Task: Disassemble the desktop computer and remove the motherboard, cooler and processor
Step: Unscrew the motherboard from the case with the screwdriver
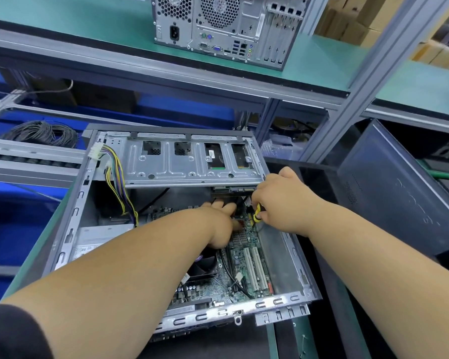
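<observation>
The open desktop case (293,257) lies on its side in front of me. Inside it the green motherboard (246,265) is in place, with white expansion slots on its right part. The black cooler fan (205,265) sits partly under my left forearm. My left hand (219,224) reaches into the case, its fingers extending under the drive cage (192,161) onto the board's far edge; what they touch is hidden. My right hand (283,200) grips a yellow-and-black screwdriver (256,212), whose tip points down at the board near the case's right wall.
A bundle of coloured power cables (114,182) with a white connector hangs at the case's left. A second computer tower (226,27) stands on the green shelf above. A dark side panel (399,193) leans at the right. Coiled black cable (42,133) lies at the left.
</observation>
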